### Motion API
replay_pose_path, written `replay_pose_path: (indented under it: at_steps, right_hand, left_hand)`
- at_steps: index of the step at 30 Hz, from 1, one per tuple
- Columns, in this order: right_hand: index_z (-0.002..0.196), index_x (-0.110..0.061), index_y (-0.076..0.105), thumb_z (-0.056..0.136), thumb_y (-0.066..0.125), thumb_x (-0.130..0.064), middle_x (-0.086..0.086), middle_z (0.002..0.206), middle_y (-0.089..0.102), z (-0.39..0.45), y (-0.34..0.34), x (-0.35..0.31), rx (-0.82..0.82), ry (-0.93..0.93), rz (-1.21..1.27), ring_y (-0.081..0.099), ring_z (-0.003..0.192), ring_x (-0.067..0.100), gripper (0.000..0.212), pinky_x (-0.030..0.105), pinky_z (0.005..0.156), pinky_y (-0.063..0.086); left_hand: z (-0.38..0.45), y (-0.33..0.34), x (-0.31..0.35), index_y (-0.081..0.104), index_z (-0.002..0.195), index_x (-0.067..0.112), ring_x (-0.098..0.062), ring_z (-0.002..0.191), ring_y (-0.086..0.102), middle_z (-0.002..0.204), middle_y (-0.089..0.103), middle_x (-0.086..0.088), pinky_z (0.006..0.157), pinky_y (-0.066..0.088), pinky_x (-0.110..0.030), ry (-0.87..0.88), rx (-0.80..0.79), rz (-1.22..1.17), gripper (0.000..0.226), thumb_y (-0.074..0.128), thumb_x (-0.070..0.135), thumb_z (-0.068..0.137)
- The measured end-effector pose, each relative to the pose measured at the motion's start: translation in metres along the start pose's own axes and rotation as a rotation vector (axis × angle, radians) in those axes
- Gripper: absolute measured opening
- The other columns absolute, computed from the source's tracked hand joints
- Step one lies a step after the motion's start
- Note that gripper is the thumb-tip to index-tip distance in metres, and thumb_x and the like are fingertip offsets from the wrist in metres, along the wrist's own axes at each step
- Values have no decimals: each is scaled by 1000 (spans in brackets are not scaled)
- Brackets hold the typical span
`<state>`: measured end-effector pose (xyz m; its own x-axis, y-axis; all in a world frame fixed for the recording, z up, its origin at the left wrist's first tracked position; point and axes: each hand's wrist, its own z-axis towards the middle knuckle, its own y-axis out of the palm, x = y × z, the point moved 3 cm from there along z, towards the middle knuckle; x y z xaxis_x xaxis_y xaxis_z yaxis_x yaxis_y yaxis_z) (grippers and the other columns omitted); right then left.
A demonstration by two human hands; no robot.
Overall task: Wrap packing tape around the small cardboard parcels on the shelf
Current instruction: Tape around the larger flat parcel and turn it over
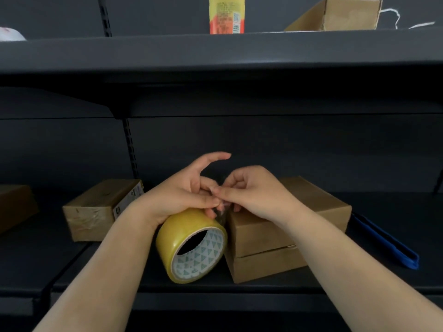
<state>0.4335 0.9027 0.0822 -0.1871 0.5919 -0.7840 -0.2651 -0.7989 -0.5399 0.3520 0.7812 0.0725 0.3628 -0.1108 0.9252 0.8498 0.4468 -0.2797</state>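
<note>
The tape roll (pixel 191 245), its open core facing the camera, is gripped by the left hand (pixel 177 195) beside the parcel (pixel 282 233), while its loose end is pinched by the right hand (pixel 249 190).

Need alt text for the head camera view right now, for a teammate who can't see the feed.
Both hands work a strip of clear tape between a yellow packing tape roll and a small cardboard parcel on a dark shelf: the left hand rests on the roll, the right hand pinches the tape end. Another parcel sits to the left.
</note>
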Motion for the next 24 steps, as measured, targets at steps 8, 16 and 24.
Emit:
replay_pose_path:
  at_steps: [8,16,24]
  right_hand:
    - [66,-7,66,82,67,-21,3,60,68,11,13,-24,104,-113,-193,64,59,12,21,35,66,56]
    - [68,-25,55,88,57,-33,-11,71,50,19,33,-46,131,-316,-569,52,77,12,22,28,62,39]
    - [77,-24,59,89,56,-39,-12,76,52,22,43,-48,106,-325,-636,54,83,13,19,29,67,42]
  left_hand:
    - [-15,-14,-19,44,130,26,-14,66,68,70,71,-8,60,56,-24,-20,167,-92,86,84,4,57]
    - [-36,-31,-32,33,137,33,-14,73,65,88,69,-9,75,55,-28,-1,243,-159,113,93,20,42]
    - [-44,-32,-44,45,127,22,-22,104,61,110,65,-2,85,52,-27,-30,265,-77,81,79,9,55]
